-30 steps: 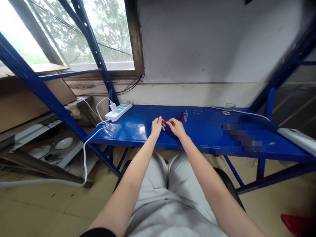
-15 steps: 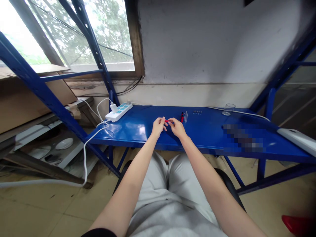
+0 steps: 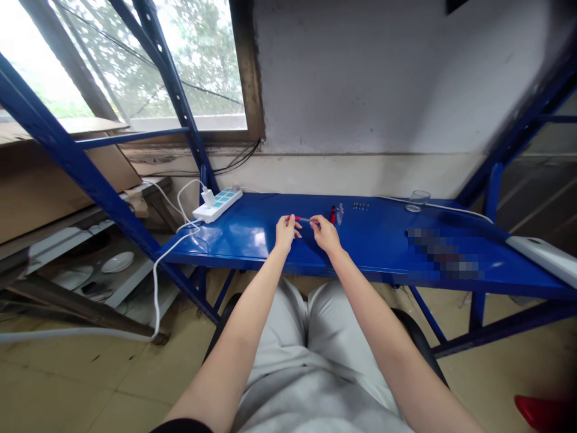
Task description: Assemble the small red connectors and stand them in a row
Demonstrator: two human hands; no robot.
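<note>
My left hand point(image 3: 285, 233) pinches a slim red tube point(image 3: 295, 218), which looks like a pen barrel. From its right end a thin clear-grey rod point(image 3: 305, 219) reaches across to my right hand point(image 3: 323, 231), whose fingers are closed on the far end. Whether the rod sits inside the tube or only meets it, I cannot tell. Both hands are just above the blue table point(image 3: 243, 240). Beyond the right hand lie several red and black pieces point(image 3: 333, 214) beside a small pile of clear pieces point(image 3: 339, 213). A row of tiny parts point(image 3: 360, 206) is farther right.
A white power strip point(image 3: 217, 204) with a plug and cables is at the table's back left. On the right stand a clear glass point(image 3: 418, 200), a blurred-out dark object point(image 3: 442, 251) and a white device point(image 3: 543, 255). Blue rack posts rise at both sides.
The hands have drawn slightly apart, the left one shifting left. The clear-grey rod now shows between them, where before only the short red piece was visible.
</note>
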